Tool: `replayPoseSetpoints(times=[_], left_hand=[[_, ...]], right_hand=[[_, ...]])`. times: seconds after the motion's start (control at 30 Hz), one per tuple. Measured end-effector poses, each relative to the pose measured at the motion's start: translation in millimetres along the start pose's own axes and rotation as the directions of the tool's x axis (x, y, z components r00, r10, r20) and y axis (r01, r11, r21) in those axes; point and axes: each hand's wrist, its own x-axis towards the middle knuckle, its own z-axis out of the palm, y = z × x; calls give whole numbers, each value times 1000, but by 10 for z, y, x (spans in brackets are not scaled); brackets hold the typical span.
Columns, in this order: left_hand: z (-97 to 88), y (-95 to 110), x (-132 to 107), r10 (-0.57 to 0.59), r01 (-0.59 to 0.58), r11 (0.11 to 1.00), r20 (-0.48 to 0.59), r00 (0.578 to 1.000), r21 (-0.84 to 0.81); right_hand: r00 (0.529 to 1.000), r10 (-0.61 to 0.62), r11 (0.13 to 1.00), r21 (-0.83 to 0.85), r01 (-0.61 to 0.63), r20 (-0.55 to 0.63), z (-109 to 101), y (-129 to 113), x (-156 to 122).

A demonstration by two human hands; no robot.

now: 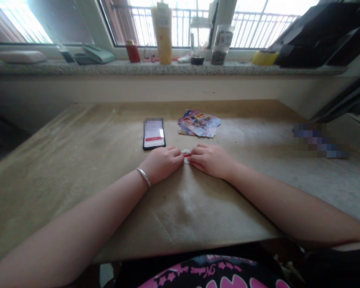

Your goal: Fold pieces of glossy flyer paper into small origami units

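Note:
My left hand [162, 163], with a silver bangle on its wrist, and my right hand [210, 160] meet at the middle of the brown table [78, 160]. Both have their fingers curled and pinch a small red-and-white piece of paper [186, 153] between them. Most of that piece is hidden by the fingertips. A black phone [154, 138] with a lit screen lies just beyond my left hand. A fanned pile of colourful cards [199, 123] lies beyond my right hand.
A stone windowsill [156, 69] runs along the back with a yellow bottle [162, 32], a red jar [133, 51], a glass jar [221, 45] and flat cases. Dark objects [318, 36] stand at the right end. A blurred item [319, 140] lies on the table's right side.

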Motion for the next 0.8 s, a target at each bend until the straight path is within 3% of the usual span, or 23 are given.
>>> replayPoseSetpoints(times=[0.37, 0.57, 0.8], left_hand=[[-31, 5, -2, -51, 52, 998, 12, 999, -38], [-14, 31, 43, 2, -2, 999, 1, 1000, -36], [-9, 71, 33, -27, 27, 1000, -20, 999, -12]], right_hand=[[1000, 13, 998, -60, -11, 20, -13, -36, 14], [999, 45, 999, -26, -45, -2, 5, -59, 26], [985, 163, 986, 33, -162, -49, 39, -51, 19]])
